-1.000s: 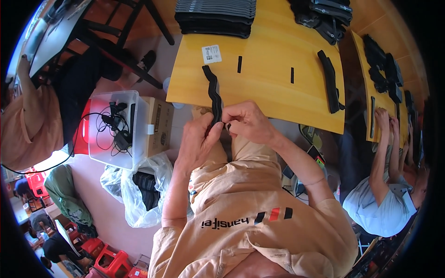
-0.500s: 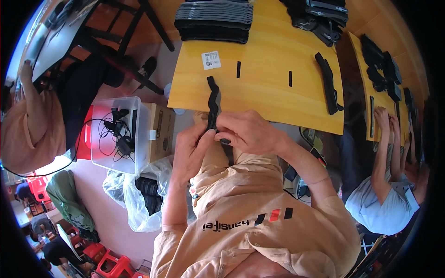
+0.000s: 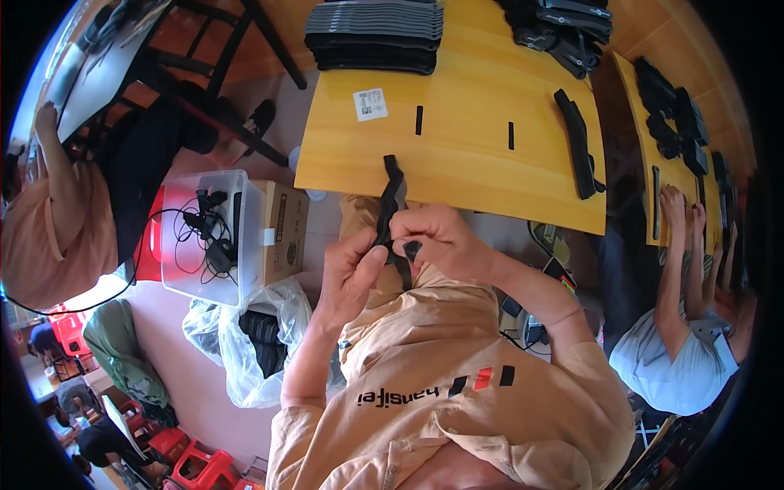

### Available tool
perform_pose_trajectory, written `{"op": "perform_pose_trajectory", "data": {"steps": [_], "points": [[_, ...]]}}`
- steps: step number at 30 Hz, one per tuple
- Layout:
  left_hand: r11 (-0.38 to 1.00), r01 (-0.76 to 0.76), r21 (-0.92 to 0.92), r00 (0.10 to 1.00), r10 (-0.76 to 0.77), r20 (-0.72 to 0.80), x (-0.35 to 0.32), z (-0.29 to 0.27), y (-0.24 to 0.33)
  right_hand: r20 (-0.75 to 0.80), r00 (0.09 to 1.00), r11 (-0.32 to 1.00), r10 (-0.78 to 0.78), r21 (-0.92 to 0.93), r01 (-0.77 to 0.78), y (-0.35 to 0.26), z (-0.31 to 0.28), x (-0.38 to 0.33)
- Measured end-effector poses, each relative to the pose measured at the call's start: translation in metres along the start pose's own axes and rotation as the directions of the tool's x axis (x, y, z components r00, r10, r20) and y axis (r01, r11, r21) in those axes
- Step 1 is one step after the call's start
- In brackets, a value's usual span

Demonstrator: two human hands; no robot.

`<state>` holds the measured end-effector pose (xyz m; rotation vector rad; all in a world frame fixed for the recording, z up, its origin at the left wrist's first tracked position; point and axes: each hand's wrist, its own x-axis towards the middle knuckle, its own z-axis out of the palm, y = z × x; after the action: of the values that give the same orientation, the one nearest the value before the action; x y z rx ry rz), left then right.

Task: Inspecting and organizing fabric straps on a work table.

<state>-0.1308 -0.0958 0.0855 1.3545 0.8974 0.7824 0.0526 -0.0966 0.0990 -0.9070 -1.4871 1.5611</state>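
Hands meet just below the near edge of the yellow table [image 3: 457,163], both closed on one long black wavy strip [image 3: 390,204] whose far end lies on the tabletop while its near end runs down toward the person's chest. The left hand [image 3: 351,273] pinches the strip from the side with thumb and fingers, seemingly to steady it, and the right hand [image 3: 437,241] clamps it from the other side while nipping a small black piece [image 3: 411,247] at its fingertips, held right against the strip as if to be fitted to it. Resting the far end on the table likely takes the strip's weight and keeps it straight. Two more short black pieces [image 3: 419,120] lie apart on the tabletop beside a white label [image 3: 371,104], with a finished-looking strip [image 3: 576,143] farther right and stacks of black parts [image 3: 376,33] along the far edge. On the floor to the left, a clear plastic bin [image 3: 245,237] holds black cables and a charger, a cardboard box [image 3: 286,229] stands touching it, and a clear plastic bag [image 3: 253,335] holds dark items.
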Motion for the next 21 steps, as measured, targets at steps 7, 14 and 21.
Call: {"op": "perform_pose_trajectory", "data": {"steps": [7, 14, 21], "points": [[0.920, 0.049, -0.390, 0.997, -0.068, -0.035, 0.005, 0.007, -0.006, 0.057, 0.991, 0.467, 0.124, 0.878, -0.109, 0.020, 0.000, 0.012], [0.952, 0.280, -0.125, 0.960, -0.274, 0.066, 0.006, -0.004, -0.005, 0.026, 0.990, 0.905, 0.139, 0.402, -0.138, 0.030, -0.001, 0.011], [0.928, 0.337, -0.160, 0.940, -0.323, 0.109, 0.005, -0.003, -0.007, -0.062, 0.996, 0.971, 0.068, 0.235, -0.052, 0.029, 0.001, 0.000]]}}
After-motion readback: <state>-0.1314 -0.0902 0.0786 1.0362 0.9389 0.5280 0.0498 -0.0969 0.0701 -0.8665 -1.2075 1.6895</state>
